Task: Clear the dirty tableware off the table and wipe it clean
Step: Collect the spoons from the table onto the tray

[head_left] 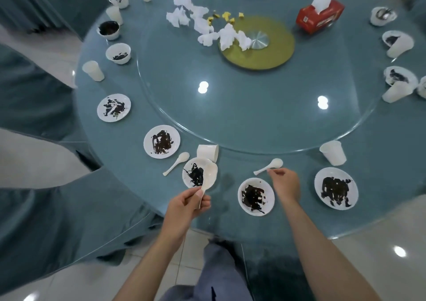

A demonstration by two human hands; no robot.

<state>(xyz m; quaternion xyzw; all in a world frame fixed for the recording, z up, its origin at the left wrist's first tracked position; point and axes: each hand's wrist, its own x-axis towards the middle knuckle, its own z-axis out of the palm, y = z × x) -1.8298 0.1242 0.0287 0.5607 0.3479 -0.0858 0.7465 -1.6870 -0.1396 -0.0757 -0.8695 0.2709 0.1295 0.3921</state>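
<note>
My left hand [187,205] grips a white spoon [209,176] by its handle, holding it above a stained white plate [191,174]. My right hand [284,183] pinches the handle of a second white spoon [272,164] lying on the round blue table [138,176]. A dirty plate [255,196] sits between my hands, another dirty plate [336,188] to the right. A third spoon [176,163] lies left of the stained plate, and a tipped white cup [207,152] lies behind it.
More stained plates [161,141], bowls [118,53] and white cups [333,152] ring the table edge. On the glass turntable [253,116] are crumpled tissues [207,27], yellow scraps and a red tissue box [319,17]. Covered chairs [46,208] stand at the left.
</note>
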